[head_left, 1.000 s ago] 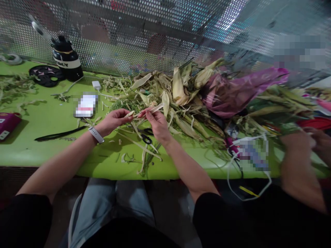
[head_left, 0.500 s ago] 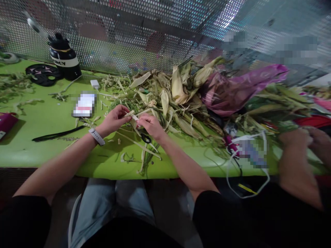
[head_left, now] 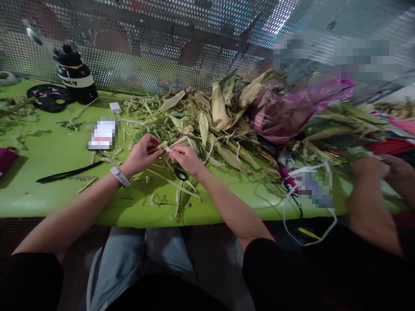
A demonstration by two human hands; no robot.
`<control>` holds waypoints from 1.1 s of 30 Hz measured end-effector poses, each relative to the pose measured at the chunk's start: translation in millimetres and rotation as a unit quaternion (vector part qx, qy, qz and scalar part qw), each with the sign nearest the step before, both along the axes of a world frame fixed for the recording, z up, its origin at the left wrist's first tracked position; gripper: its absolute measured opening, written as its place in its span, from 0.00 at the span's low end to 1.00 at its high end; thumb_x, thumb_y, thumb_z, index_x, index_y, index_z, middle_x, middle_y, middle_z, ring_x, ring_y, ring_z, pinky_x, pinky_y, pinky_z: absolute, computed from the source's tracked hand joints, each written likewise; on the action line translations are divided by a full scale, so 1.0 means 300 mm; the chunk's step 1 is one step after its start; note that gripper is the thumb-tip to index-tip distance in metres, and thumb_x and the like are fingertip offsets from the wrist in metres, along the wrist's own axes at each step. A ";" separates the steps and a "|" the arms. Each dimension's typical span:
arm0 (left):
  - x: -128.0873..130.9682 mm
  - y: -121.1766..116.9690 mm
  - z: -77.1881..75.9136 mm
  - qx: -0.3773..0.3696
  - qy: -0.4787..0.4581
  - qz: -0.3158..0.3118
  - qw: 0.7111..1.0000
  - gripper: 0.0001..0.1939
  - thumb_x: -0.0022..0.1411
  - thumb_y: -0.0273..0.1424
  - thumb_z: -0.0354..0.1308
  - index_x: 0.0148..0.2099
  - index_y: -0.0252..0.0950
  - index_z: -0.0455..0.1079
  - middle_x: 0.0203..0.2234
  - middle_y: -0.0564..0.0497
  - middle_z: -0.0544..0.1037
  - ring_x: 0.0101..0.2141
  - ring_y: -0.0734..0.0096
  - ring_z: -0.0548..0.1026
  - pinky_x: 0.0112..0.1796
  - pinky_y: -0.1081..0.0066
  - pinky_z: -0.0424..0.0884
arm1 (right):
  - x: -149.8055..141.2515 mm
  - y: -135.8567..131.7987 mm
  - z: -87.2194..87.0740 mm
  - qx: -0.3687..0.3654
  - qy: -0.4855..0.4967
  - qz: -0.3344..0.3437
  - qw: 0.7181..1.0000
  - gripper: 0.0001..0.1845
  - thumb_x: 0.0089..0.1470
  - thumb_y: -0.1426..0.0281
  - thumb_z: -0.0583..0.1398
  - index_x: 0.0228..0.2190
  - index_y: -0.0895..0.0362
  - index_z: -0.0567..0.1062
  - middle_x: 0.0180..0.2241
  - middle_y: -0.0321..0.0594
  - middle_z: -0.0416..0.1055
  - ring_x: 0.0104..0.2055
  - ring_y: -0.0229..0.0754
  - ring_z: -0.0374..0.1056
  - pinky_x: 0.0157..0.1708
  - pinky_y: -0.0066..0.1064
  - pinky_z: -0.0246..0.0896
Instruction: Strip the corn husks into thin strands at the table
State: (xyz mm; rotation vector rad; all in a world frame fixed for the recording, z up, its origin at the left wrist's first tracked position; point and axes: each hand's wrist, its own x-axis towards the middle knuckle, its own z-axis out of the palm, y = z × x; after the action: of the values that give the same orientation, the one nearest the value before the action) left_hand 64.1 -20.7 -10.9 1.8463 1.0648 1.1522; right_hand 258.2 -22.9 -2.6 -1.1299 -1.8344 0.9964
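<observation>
Right hand (head_left: 186, 159) now lower, pale strip (head_left: 167, 149) in its pinch, long axis up-left

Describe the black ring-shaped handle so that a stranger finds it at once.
On the bright green table, find the bare right hand, in front of the heap of pale dry corn husks. Just below it in the picture lies the black ring-shaped handle. Its dark, rounded loop sets it apart from the pale plant strips nearby.

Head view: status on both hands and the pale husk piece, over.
Left grip on pale husk piece. Right grip on whitish strip beside it. Black scissors handle below right grip; husk heap just beyond.
</observation>
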 end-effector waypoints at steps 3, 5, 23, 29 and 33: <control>0.001 -0.001 0.004 0.008 0.003 0.003 1.000 0.15 0.57 0.37 0.63 0.41 0.36 0.63 0.32 0.51 0.73 0.33 0.72 0.74 0.35 0.71 0.69 | -0.003 0.006 -0.012 -0.014 0.002 -0.009 1.000 0.14 0.54 0.61 0.57 0.23 0.56 0.69 0.22 0.32 0.63 0.27 0.36 0.59 0.31 0.30 0.55; 0.002 -0.003 0.007 0.009 0.008 0.001 1.000 0.16 0.57 0.37 0.63 0.41 0.36 0.62 0.32 0.51 0.74 0.33 0.72 0.74 0.35 0.71 0.69 | -0.005 0.009 -0.022 -0.004 0.004 -0.015 1.000 0.13 0.55 0.60 0.56 0.25 0.56 0.70 0.23 0.32 0.65 0.28 0.36 0.59 0.32 0.30 0.55; 0.000 0.002 0.027 -0.084 -0.080 -0.021 0.993 0.18 0.53 0.41 0.66 0.38 0.34 0.68 0.28 0.51 0.76 0.28 0.75 0.72 0.30 0.74 0.67 | 0.018 0.009 0.009 0.037 0.042 -0.009 0.998 0.17 0.52 0.57 0.63 0.37 0.56 0.72 0.32 0.38 0.74 0.35 0.39 0.70 0.41 0.33 0.64; 0.000 0.004 0.021 -0.105 -0.107 -0.036 0.988 0.22 0.53 0.39 0.67 0.46 0.32 0.71 0.31 0.49 0.78 0.29 0.76 0.73 0.31 0.74 0.68 | 0.015 0.008 -0.008 0.113 0.021 -0.023 0.993 0.15 0.55 0.61 0.62 0.40 0.55 0.68 0.34 0.37 0.73 0.36 0.39 0.71 0.44 0.35 0.64; -0.004 0.001 0.023 -0.129 -0.116 -0.080 0.982 0.20 0.55 0.40 0.66 0.44 0.31 0.73 0.35 0.47 0.78 0.32 0.74 0.73 0.34 0.73 0.68 | 0.005 0.006 -0.011 0.154 0.002 -0.029 0.988 0.11 0.57 0.62 0.60 0.39 0.54 0.68 0.36 0.39 0.73 0.38 0.40 0.71 0.42 0.35 0.65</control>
State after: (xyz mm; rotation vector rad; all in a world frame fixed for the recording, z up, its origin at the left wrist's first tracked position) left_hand 63.0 -20.4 -4.1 1.5253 0.8711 1.0497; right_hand 259.8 -21.0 -5.9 -0.9846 -1.8637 0.6535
